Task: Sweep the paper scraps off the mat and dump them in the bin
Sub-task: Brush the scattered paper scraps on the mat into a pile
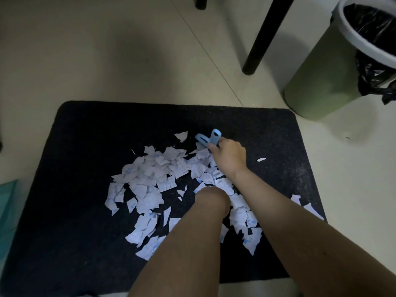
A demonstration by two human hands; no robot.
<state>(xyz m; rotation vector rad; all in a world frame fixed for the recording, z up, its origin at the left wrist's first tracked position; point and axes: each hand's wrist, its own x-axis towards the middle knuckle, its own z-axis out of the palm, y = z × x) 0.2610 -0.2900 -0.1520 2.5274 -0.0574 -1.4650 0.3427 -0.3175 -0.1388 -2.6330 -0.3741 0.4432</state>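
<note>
A dark mat (85,146) lies on the pale floor. Several torn white paper scraps (150,181) are heaped across its middle and near its right edge. My right hand (230,157) reaches over the heap's far right side, shut on a light-blue plastic sweeping tool (211,137) whose looped handle sticks out past my fingers. One stray scrap (261,159) lies to the right of that hand, another (181,136) to the left of the tool. My left hand does not show; a bare rounded limb (211,200), knee or bent arm, covers part of the scraps.
A green bin (317,82) with a white rim and black liner stands on the floor beyond the mat's far right corner. A black furniture leg (263,33) stands left of the bin, another (201,2) at the top edge. Something teal (6,200) shows at the left edge.
</note>
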